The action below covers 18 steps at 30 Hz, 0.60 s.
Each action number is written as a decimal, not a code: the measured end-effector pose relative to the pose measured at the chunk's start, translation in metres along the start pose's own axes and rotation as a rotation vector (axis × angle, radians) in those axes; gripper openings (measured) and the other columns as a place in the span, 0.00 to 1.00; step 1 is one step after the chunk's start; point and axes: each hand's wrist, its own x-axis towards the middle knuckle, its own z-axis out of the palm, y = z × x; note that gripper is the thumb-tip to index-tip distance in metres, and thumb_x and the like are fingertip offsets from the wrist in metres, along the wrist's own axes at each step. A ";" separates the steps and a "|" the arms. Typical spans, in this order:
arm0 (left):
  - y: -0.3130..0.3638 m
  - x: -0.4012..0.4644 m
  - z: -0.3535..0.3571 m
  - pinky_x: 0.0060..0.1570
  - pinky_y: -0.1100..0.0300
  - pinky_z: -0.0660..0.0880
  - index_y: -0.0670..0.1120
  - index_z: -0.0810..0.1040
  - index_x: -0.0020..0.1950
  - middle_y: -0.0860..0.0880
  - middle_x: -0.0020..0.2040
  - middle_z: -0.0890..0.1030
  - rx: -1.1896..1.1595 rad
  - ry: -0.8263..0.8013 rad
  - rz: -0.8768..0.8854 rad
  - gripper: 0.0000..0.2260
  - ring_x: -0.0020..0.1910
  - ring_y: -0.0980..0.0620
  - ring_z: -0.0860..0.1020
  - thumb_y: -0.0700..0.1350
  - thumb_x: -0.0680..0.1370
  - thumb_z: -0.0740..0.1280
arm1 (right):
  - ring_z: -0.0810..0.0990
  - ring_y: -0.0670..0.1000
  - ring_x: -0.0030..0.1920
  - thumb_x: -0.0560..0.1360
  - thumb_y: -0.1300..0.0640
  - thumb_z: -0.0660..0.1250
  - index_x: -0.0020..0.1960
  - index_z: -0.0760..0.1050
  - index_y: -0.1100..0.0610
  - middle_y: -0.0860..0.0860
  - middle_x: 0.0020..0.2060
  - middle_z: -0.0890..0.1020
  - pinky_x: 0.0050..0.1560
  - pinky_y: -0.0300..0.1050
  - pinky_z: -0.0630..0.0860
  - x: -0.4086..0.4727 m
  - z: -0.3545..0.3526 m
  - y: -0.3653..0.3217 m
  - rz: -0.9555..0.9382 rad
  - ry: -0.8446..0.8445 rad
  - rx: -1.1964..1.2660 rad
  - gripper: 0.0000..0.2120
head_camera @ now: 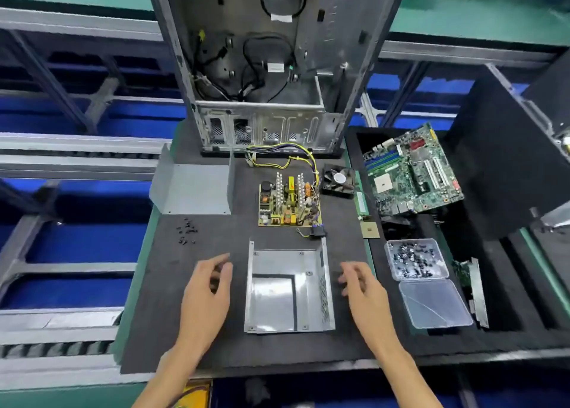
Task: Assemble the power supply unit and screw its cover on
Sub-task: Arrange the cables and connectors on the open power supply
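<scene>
A dark foam mat covers the bench, and at its far edge an opened computer case stands with loose black cables inside. In front of the case lies the power supply circuit board, its yellow and purple wire bundle curling up toward the case, with a small black fan just to its right. To the left of the board sits the bent grey metal cover, open side up, and nearer the person a scatter of small black screws lies loose on the mat. The power supply base shell rests near the front of the mat, empty, its perforated wall on the right. Right of the mat, a black tray holds a green motherboard, a clear plastic box of screws with its lid folded open, and a small square processor chip near the tray's edge. The left hand hovers just left of the base shell, its grip loose and spread, fingers gently curled, holding nothing. The right hand hovers just right of the shell, fingers likewise relaxed and empty.
</scene>
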 end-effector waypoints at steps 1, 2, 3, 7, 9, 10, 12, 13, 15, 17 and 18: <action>0.006 0.005 0.003 0.52 0.57 0.76 0.60 0.76 0.63 0.61 0.53 0.79 -0.081 -0.065 -0.036 0.15 0.51 0.60 0.79 0.61 0.79 0.60 | 0.81 0.45 0.42 0.83 0.44 0.62 0.54 0.77 0.41 0.40 0.44 0.83 0.41 0.37 0.74 0.003 0.004 -0.007 -0.009 -0.037 0.033 0.06; 0.012 0.011 0.007 0.50 0.58 0.76 0.60 0.75 0.64 0.61 0.53 0.79 -0.095 -0.139 -0.073 0.19 0.49 0.60 0.79 0.65 0.77 0.59 | 0.80 0.44 0.42 0.82 0.42 0.62 0.57 0.76 0.38 0.39 0.46 0.82 0.41 0.35 0.74 0.006 0.008 -0.014 -0.018 -0.068 0.031 0.07; 0.018 0.015 0.010 0.49 0.60 0.76 0.61 0.74 0.65 0.61 0.53 0.79 -0.093 -0.198 -0.072 0.21 0.48 0.61 0.79 0.67 0.76 0.59 | 0.80 0.43 0.41 0.81 0.40 0.62 0.58 0.74 0.37 0.38 0.46 0.82 0.40 0.34 0.75 0.009 0.011 -0.020 -0.046 -0.094 0.037 0.08; 0.027 0.026 0.020 0.42 0.66 0.73 0.57 0.75 0.67 0.58 0.48 0.78 0.014 -0.215 -0.045 0.17 0.44 0.60 0.77 0.57 0.79 0.67 | 0.77 0.41 0.40 0.81 0.44 0.63 0.58 0.71 0.34 0.34 0.46 0.79 0.39 0.31 0.74 0.017 0.026 -0.032 -0.072 -0.088 0.010 0.07; 0.027 0.031 0.018 0.42 0.66 0.74 0.55 0.76 0.67 0.57 0.48 0.78 0.020 -0.206 -0.051 0.16 0.44 0.60 0.77 0.54 0.79 0.68 | 0.78 0.42 0.40 0.82 0.49 0.64 0.59 0.73 0.38 0.38 0.44 0.81 0.38 0.32 0.74 0.025 0.026 -0.030 -0.069 -0.081 0.011 0.08; 0.028 0.034 0.017 0.42 0.64 0.75 0.55 0.76 0.66 0.57 0.48 0.78 0.038 -0.208 -0.048 0.15 0.43 0.60 0.77 0.54 0.79 0.68 | 0.78 0.42 0.39 0.82 0.49 0.64 0.60 0.74 0.40 0.41 0.44 0.81 0.38 0.32 0.74 0.028 0.026 -0.031 -0.072 -0.083 0.002 0.08; 0.031 0.038 0.015 0.46 0.60 0.78 0.58 0.76 0.64 0.59 0.48 0.79 0.082 -0.233 -0.043 0.15 0.43 0.62 0.77 0.58 0.78 0.68 | 0.79 0.42 0.39 0.81 0.48 0.65 0.58 0.74 0.42 0.44 0.43 0.82 0.37 0.33 0.74 0.036 0.023 -0.032 -0.063 -0.108 -0.023 0.06; 0.034 0.041 0.013 0.48 0.57 0.78 0.60 0.75 0.62 0.60 0.48 0.79 0.110 -0.235 -0.038 0.15 0.44 0.64 0.77 0.60 0.77 0.67 | 0.79 0.41 0.40 0.81 0.47 0.65 0.56 0.75 0.42 0.45 0.42 0.82 0.37 0.35 0.74 0.040 0.021 -0.033 -0.059 -0.114 -0.041 0.04; 0.042 0.048 0.010 0.51 0.54 0.78 0.62 0.72 0.61 0.61 0.51 0.77 0.160 -0.202 -0.014 0.16 0.47 0.65 0.77 0.63 0.76 0.67 | 0.80 0.40 0.41 0.81 0.45 0.66 0.52 0.77 0.44 0.44 0.42 0.83 0.39 0.36 0.73 0.051 0.018 -0.037 -0.059 -0.094 -0.062 0.04; 0.052 0.064 0.011 0.53 0.54 0.76 0.59 0.71 0.65 0.59 0.55 0.76 0.163 -0.160 0.037 0.20 0.53 0.62 0.76 0.62 0.76 0.68 | 0.79 0.38 0.42 0.81 0.45 0.66 0.53 0.77 0.46 0.44 0.43 0.83 0.39 0.32 0.71 0.067 0.016 -0.046 -0.062 -0.059 -0.060 0.06; 0.060 0.074 0.014 0.54 0.55 0.75 0.57 0.71 0.68 0.58 0.57 0.76 0.150 -0.159 0.067 0.22 0.55 0.60 0.75 0.61 0.76 0.69 | 0.79 0.37 0.42 0.81 0.45 0.66 0.54 0.77 0.47 0.44 0.44 0.82 0.39 0.32 0.71 0.076 0.016 -0.051 -0.063 -0.054 -0.066 0.07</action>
